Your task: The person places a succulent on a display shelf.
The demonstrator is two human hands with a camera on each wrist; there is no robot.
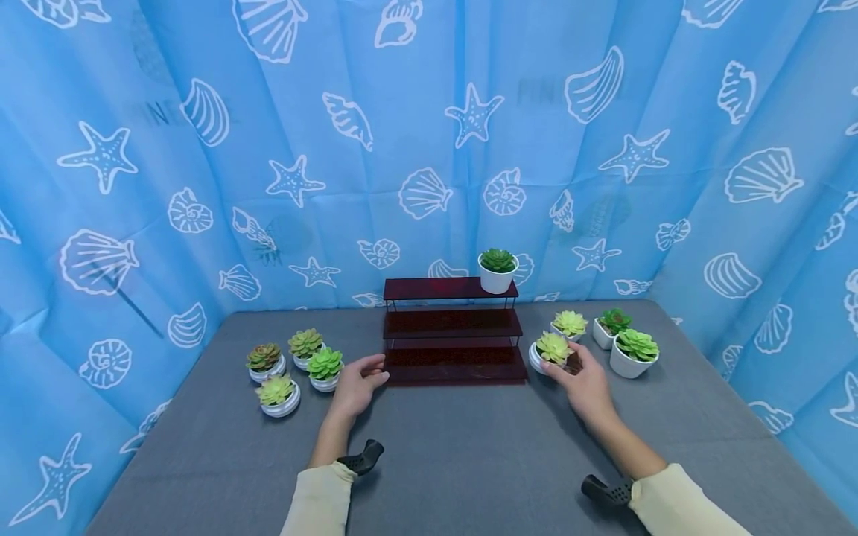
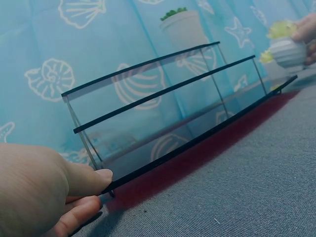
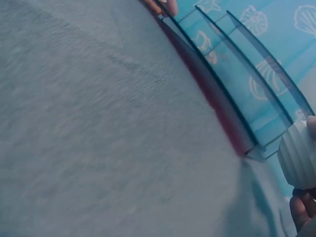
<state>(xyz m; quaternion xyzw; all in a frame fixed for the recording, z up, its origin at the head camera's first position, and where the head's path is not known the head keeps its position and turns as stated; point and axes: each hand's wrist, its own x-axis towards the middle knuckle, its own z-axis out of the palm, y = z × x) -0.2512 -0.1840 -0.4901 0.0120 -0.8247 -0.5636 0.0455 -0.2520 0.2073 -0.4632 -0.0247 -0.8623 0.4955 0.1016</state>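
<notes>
At the far left of the grey table (image 1: 201, 447), four succulents sit in low white bowls: a reddish one (image 1: 265, 361), a dull green one (image 1: 306, 347), a bright green one (image 1: 325, 368) and a pale one (image 1: 278, 394) nearest you. They stand close together, just left of your left hand (image 1: 358, 387).

That hand lies on the table with its fingers nearly straight, and the fingertips (image 2: 101, 175) touch the left end of the bottom tier of the dark red stand (image 1: 454, 331). The left wrist view shows thumb and finger at that corner, pressing rather than wrapping around it.

The stand has three steps and sits in the middle of the table, against the blue shell-print curtain (image 1: 134, 186). One white pot (image 1: 497, 271) with a green succulent stands on the right end of the top step; the other two steps hold nothing.

Just right of the stand's bottom corner, your right hand (image 1: 586, 387) holds a ribbed white pot (image 1: 551, 351) with a yellow-green succulent. Your fingers curl around its side, as the right wrist view confirms. I cannot tell whether the pot rests on the table or is lifted.

Behind and right of it stand three more pots: a pale one (image 1: 569, 324), a dark green one (image 1: 611, 326) and a larger green one (image 1: 634, 353) furthest right.
</notes>
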